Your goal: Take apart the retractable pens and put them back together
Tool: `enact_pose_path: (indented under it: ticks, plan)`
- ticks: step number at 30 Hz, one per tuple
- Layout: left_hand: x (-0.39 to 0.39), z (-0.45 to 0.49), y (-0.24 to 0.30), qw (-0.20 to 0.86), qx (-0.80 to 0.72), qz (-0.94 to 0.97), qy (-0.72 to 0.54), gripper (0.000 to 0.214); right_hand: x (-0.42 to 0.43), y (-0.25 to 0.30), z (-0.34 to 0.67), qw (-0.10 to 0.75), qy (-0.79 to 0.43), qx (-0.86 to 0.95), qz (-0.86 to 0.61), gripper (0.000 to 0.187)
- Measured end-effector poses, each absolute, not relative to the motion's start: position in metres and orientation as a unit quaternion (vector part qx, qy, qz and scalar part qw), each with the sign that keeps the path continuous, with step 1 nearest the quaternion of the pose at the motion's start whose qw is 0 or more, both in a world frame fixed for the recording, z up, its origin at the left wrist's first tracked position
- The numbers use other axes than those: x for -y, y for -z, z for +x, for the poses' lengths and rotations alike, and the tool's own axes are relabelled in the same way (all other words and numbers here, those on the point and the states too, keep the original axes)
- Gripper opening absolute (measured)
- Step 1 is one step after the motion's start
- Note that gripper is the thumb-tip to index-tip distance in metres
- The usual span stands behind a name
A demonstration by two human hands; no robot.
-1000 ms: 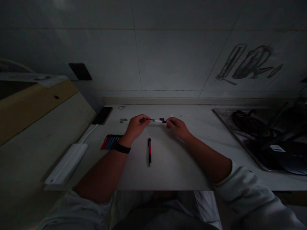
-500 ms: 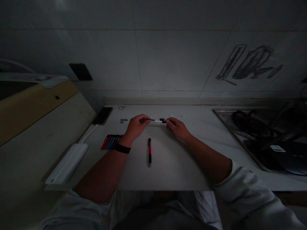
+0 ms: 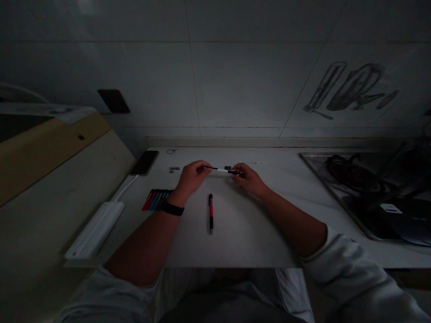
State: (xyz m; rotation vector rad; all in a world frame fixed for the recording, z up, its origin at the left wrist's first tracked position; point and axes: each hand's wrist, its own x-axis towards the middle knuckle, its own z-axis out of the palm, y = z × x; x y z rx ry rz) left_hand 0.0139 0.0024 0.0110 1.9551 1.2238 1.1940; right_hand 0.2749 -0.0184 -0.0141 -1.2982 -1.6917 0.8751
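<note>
A slim white-and-black pen (image 3: pixel 220 170) lies level between my two hands, a little above the countertop. My left hand (image 3: pixel 195 175) pinches its left end, and a short dark piece shows at those fingertips. Thumb and fingers of my right hand (image 3: pixel 247 178) close on the black right end. Below them a red-and-black pen (image 3: pixel 211 213) rests on the counter, its tip toward me. Just behind the held pen are small dark pieces (image 3: pixel 228 168). Beside my left wrist several red, blue and black pen parts (image 3: pixel 156 199) lie in a row, partly hidden by my forearm.
Several small dark parts (image 3: pixel 174 169) and a thin ring (image 3: pixel 172 151) lie at the back left. A phone (image 3: pixel 144 162) and a white power strip (image 3: pixel 96 231) are along the left side. On the right is a metal-rimmed sink (image 3: pixel 333 202) with dark items.
The fingers of my right hand have shifted slightly on the pen, so more of its black end shows. My left hand stays in place.
</note>
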Motion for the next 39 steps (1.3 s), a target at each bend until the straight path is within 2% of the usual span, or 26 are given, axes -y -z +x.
enact_pose_path:
  ticks: [11, 15, 19, 25, 28, 35, 39]
  plan:
    - [-0.001, 0.014, -0.012, 0.255, -0.458, 0.733, -0.433, 0.013, 0.017, 0.017, 0.274, 0.368, -0.401, 0.664, -0.513, 0.035]
    - [0.000, 0.015, -0.013, 0.256, -0.458, 0.734, -0.431, 0.012, 0.018, 0.016, 0.274, 0.397, -0.368, 0.679, -0.496, 0.035]
    - [0.000, 0.016, -0.014, 0.270, -0.450, 0.733, -0.433, 0.013, 0.018, 0.015, 0.273, 0.377, -0.386, 0.681, -0.495, 0.031]
    - [0.003, 0.018, -0.016, 0.295, -0.439, 0.729, -0.435, 0.014, 0.018, 0.015, 0.274, 0.397, -0.348, 0.697, -0.485, 0.028]
    - [0.001, 0.018, -0.015, 0.318, -0.441, 0.713, -0.442, 0.016, 0.018, 0.013, 0.275, 0.399, -0.345, 0.692, -0.492, 0.030]
    - [-0.010, 0.013, -0.013, 0.461, -0.423, 0.555, -0.548, 0.026, 0.011, 0.015, 0.281, 0.487, -0.299, 0.630, -0.525, 0.031]
    - [-0.013, 0.010, -0.013, 0.493, -0.413, 0.499, -0.581, 0.027, 0.006, 0.019, 0.285, 0.509, -0.278, 0.611, -0.539, 0.030]
